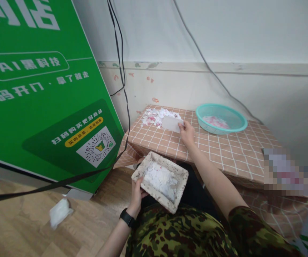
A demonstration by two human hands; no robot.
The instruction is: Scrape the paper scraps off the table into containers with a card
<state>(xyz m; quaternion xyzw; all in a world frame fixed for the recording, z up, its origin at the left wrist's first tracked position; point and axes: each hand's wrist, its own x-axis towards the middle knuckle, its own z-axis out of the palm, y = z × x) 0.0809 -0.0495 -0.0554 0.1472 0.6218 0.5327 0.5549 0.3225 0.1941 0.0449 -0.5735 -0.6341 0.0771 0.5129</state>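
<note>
Pixelated patch at frame right hides something; left hand (136,194) grips a scrap-filled tray (182,175), right hand (186,132) pinches a white card (171,124) over the checked tablecloth (223,150)

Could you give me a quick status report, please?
Left hand grips tray of white scraps. Right hand holds white card beside scrap pile. Nothing obstructing.

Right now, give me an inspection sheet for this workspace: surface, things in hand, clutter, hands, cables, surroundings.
Surface: table under a checked cloth.
Things in hand: tray of white scraps; white card.
Clutter: scrap pile on the table; teal basket with pink bits; crumpled tissue on the floor.
Hands: left hand grips the tray; right hand pinches the card beside the pile.
Cables: black cables down the wall.
Surroundings: green sign, wood floor.
</note>
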